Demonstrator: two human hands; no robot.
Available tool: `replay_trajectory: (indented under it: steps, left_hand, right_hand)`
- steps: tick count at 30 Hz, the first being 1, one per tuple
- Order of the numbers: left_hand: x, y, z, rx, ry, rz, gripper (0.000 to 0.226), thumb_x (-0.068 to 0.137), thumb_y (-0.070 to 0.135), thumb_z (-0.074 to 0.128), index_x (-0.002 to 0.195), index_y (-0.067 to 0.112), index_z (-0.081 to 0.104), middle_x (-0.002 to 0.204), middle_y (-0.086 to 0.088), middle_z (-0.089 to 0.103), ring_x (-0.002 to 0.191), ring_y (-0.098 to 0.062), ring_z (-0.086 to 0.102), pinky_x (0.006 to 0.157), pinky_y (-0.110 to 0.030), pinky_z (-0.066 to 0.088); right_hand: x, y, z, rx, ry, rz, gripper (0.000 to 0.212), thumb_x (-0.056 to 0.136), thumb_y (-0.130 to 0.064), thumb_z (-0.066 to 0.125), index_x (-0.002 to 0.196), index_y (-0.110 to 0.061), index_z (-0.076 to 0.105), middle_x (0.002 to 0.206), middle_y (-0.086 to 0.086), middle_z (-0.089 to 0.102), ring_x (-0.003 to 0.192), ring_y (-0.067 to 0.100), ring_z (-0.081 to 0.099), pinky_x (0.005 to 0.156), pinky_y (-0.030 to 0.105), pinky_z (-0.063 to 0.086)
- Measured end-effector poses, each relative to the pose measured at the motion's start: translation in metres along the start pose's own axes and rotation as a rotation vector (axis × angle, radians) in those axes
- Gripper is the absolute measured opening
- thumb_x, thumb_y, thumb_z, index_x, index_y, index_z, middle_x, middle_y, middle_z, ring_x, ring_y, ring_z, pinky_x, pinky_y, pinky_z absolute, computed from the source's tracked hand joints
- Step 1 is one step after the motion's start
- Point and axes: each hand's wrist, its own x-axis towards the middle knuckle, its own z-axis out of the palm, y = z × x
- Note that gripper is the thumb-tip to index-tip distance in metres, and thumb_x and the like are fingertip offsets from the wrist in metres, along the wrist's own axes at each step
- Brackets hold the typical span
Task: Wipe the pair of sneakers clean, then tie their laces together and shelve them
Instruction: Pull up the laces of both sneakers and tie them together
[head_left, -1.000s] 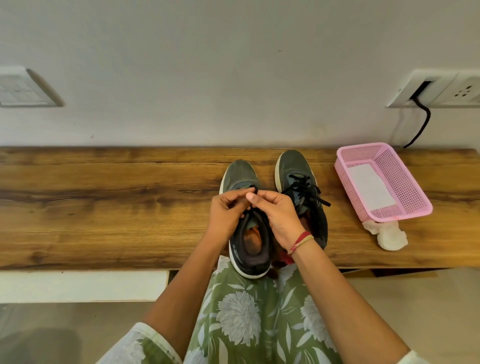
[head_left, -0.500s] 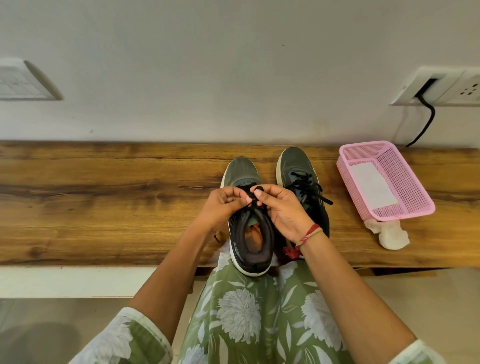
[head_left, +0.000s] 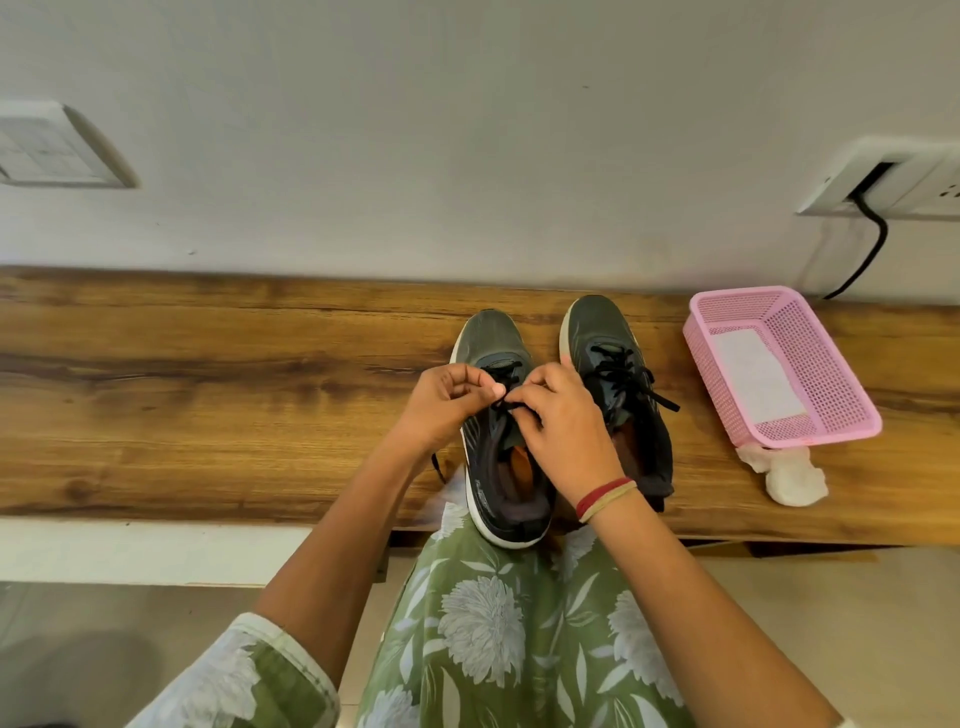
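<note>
Fabric (head_left: 483, 623) printed with white flowers on green is seen nearest, across the lap. Just beyond it the left sneaker (head_left: 488, 340) is set on the wooden plank (head_left: 208, 395), its heel overhanging the near edge. Above its tongue a black lace (head_left: 511, 401) is pinched from both sides: the left hand (head_left: 441, 402) is closed on it with thumb and forefinger, the other fingers curled. The right hand (head_left: 563, 431) is bent onto the same strand at the fingertips, though whether a knot sits there cannot be told. The right sneaker (head_left: 595, 325) is stood just beside, laces loose. Farther right a crumpled white wipe (head_left: 792, 478) is touched by a pink basket (head_left: 852, 384); behind, a cable (head_left: 872, 244) is plugged into a wall socket (head_left: 914, 182).
</note>
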Motion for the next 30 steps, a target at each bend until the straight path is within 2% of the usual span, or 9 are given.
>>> replay_trajectory:
  steps: [3, 5, 8, 11, 14, 16, 19, 23, 30]
  left_hand:
    - [-0.001, 0.000, 0.002, 0.048, 0.019, 0.061, 0.011, 0.083, 0.001, 0.069, 0.077, 0.010, 0.064, 0.064, 0.005, 0.064, 0.059, 0.002, 0.058, 0.061, -0.011, 0.046]
    - [-0.004, -0.001, 0.003, 0.051, 0.022, 0.088, 0.007, 0.086, 0.002, 0.066, 0.082, 0.008, 0.063, 0.067, 0.003, 0.062, 0.061, 0.002, 0.058, 0.063, -0.011, 0.047]
    - [-0.008, -0.005, 0.005, -0.006, 0.008, 0.065, 0.013, 0.097, 0.007, 0.050, 0.103, 0.006, 0.062, 0.074, 0.002, 0.063, 0.065, 0.002, 0.059, 0.066, -0.015, 0.048]
    - [-0.004, -0.006, 0.003, -0.002, -0.053, 0.010, 0.028, 0.098, 0.006, 0.047, 0.124, 0.012, 0.056, 0.077, -0.005, 0.063, 0.064, -0.003, 0.057, 0.067, -0.018, 0.048]
    - [0.000, -0.001, -0.001, 0.053, -0.095, 0.076, 0.029, 0.095, -0.001, 0.049, 0.118, 0.009, 0.062, 0.093, -0.017, 0.066, 0.080, -0.009, 0.063, 0.075, -0.016, 0.051]
    - [0.001, 0.002, -0.004, 0.080, -0.095, 0.123, 0.029, 0.092, -0.006, 0.051, 0.113, 0.008, 0.065, 0.095, -0.007, 0.070, 0.088, -0.003, 0.065, 0.078, -0.015, 0.050]
    - [0.004, 0.000, -0.005, 0.118, -0.058, 0.137, 0.025, 0.090, -0.008, 0.052, 0.103, 0.008, 0.067, 0.088, 0.002, 0.069, 0.082, 0.002, 0.064, 0.077, -0.014, 0.049]
    - [0.002, -0.010, -0.003, 0.117, 0.031, 0.083, 0.021, 0.093, -0.005, 0.051, 0.096, 0.010, 0.066, 0.085, -0.001, 0.067, 0.077, -0.004, 0.062, 0.075, -0.018, 0.051]
    - [-0.005, -0.017, 0.002, 0.065, 0.139, 0.022, 0.015, 0.092, 0.000, 0.057, 0.092, 0.010, 0.068, 0.082, 0.001, 0.069, 0.073, -0.001, 0.063, 0.071, -0.018, 0.052]
  right_hand:
    - [-0.001, -0.003, 0.004, -0.017, 0.093, -0.022, 0.008, 0.077, 0.001, 0.068, 0.082, -0.006, 0.070, 0.080, 0.006, 0.054, 0.080, 0.018, 0.056, 0.107, 0.042, 0.037]
    - [-0.002, -0.004, 0.005, -0.004, 0.125, -0.023, 0.006, 0.074, 0.001, 0.070, 0.076, -0.004, 0.067, 0.079, 0.006, 0.054, 0.074, 0.021, 0.056, 0.084, 0.040, 0.053]
    - [-0.002, 0.000, 0.008, 0.046, 0.182, -0.007, 0.004, 0.077, -0.002, 0.068, 0.075, -0.004, 0.065, 0.082, 0.007, 0.054, 0.071, 0.021, 0.057, 0.061, 0.034, 0.051]
    - [-0.004, 0.001, 0.015, 0.112, 0.232, -0.050, 0.009, 0.084, -0.006, 0.062, 0.077, -0.003, 0.067, 0.082, 0.007, 0.054, 0.078, 0.016, 0.055, 0.079, 0.032, 0.051]
    - [-0.001, 0.002, 0.017, 0.190, 0.260, -0.040, 0.006, 0.082, 0.001, 0.066, 0.081, -0.001, 0.070, 0.081, 0.008, 0.056, 0.081, 0.013, 0.055, 0.104, 0.025, 0.039]
    - [0.001, 0.004, 0.016, 0.220, 0.256, -0.040, 0.005, 0.081, 0.002, 0.067, 0.083, -0.002, 0.071, 0.083, 0.008, 0.057, 0.082, 0.012, 0.055, 0.101, 0.022, 0.040]
    - [0.001, 0.005, 0.015, 0.292, 0.225, -0.024, 0.006, 0.080, 0.000, 0.069, 0.082, -0.005, 0.072, 0.086, 0.002, 0.056, 0.083, 0.008, 0.054, 0.079, 0.021, 0.047]
    - [0.001, 0.005, 0.016, 0.542, 0.194, 0.215, 0.017, 0.075, -0.004, 0.075, 0.079, -0.020, 0.072, 0.090, -0.008, 0.053, 0.090, 0.001, 0.055, 0.083, 0.012, 0.042]
    - [-0.002, -0.005, 0.011, 1.272, 0.203, 0.855, 0.008, 0.081, -0.003, 0.068, 0.083, -0.010, 0.067, 0.085, 0.010, 0.068, 0.083, 0.022, 0.064, 0.082, 0.037, 0.054]
